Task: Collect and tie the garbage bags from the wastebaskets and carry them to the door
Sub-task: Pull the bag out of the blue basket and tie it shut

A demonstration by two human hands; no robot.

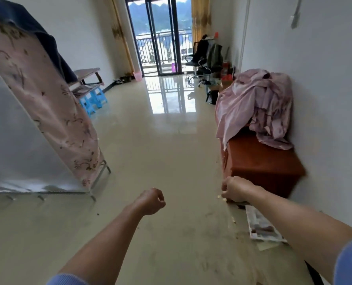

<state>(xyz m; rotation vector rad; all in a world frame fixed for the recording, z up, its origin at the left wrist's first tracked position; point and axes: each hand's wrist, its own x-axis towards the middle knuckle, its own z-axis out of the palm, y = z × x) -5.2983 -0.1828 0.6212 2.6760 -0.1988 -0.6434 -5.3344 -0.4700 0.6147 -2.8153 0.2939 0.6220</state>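
Both hands out front, well back from the balcony door (158,36); left hand (151,201) curled in a loose fist, right hand (235,189) with fingers curled downward; neither holds anything visible. Pink wastebasket (137,76) stands on the floor just left of the door's foot; any bag inside it not discernible at this range.

Risks, as judged:
- floor (167,151) glossy, mirror-bright nearest the door; possibly slick, so a slip on approach
- flat printed packet (261,227) and crumbs lie farthest from the door, by the right hand; underfoot hazard
- blue stools (93,99) left of the door crowd that side
- basket looks light; may tip or lift if its liner is pulled one-handed
- small purple container (173,67) beyond the door glass could be overlooked
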